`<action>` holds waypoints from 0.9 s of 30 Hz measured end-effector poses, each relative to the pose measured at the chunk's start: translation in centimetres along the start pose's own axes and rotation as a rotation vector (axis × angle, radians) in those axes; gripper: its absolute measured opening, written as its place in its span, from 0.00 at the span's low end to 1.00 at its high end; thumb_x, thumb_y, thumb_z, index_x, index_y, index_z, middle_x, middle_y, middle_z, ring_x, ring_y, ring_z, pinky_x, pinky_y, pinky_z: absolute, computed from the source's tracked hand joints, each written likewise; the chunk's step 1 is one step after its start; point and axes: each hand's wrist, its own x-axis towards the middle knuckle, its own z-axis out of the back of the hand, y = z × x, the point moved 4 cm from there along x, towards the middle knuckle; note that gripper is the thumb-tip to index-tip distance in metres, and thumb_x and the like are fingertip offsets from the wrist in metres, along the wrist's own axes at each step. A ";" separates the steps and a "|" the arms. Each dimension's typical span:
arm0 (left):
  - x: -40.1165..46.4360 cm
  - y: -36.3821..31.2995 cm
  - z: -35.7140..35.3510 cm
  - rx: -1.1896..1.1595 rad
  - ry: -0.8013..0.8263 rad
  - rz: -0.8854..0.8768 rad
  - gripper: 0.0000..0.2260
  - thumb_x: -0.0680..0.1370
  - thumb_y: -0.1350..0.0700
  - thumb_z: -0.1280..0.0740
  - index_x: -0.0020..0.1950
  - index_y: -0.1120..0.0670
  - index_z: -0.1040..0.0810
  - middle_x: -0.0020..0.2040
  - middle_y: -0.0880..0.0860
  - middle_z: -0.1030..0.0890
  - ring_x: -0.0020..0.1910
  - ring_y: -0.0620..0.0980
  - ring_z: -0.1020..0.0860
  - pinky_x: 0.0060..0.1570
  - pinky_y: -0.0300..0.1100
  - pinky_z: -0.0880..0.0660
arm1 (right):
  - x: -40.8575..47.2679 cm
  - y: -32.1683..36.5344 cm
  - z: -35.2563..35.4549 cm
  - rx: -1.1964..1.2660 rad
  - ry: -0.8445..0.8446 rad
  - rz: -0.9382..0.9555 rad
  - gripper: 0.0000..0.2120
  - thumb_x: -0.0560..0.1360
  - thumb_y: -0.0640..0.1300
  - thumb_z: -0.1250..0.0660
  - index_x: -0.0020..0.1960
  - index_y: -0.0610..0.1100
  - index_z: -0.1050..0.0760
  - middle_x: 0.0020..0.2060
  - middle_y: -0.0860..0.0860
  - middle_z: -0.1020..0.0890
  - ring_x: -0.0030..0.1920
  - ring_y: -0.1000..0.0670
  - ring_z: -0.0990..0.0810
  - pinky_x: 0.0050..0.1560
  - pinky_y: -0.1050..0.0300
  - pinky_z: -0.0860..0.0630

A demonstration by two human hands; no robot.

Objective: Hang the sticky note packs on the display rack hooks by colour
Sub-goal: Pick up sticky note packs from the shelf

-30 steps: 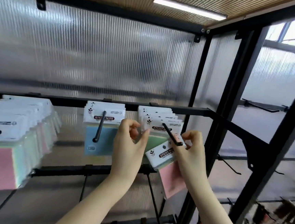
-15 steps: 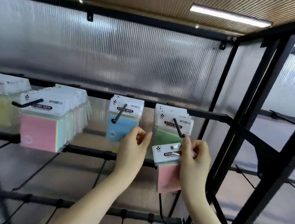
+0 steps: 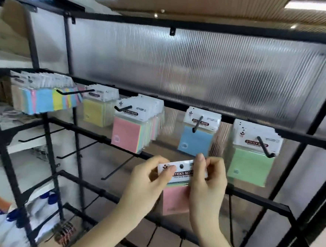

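A pink sticky note pack (image 3: 175, 199) with a white header card is held in front of the black display rack (image 3: 198, 114), below the hook row. My left hand (image 3: 149, 183) pinches the header's left end and my right hand (image 3: 207, 184) pinches its right end. On the hooks above hang green packs (image 3: 251, 162) at the right, a blue pack (image 3: 195, 140) in the middle, a stack fronted by pink (image 3: 126, 134), yellow packs (image 3: 94, 112) and a mixed-colour stack (image 3: 44, 99) at the far left.
Bare black hooks (image 3: 114, 170) stick out from the lower rails. A ribbed translucent panel (image 3: 202, 67) backs the rack. White bottles with blue caps (image 3: 7, 220) stand at the lower left, beside shelving.
The pink pack has come off the green hook and moved left and down. My left hand now pinches its header too. The view has swung left, showing more hooks.
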 end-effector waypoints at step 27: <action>11.7 4.3 13.7 -0.209 -0.040 -0.074 0.27 0.69 0.40 0.34 0.41 0.67 0.28 0.32 0.65 0.33 0.32 0.48 0.34 0.32 0.41 0.40 | 2.0 3.8 -16.6 0.017 0.215 0.040 0.07 0.75 0.41 0.31 0.39 0.43 0.27 0.29 0.53 0.24 0.33 0.58 0.28 0.36 0.65 0.32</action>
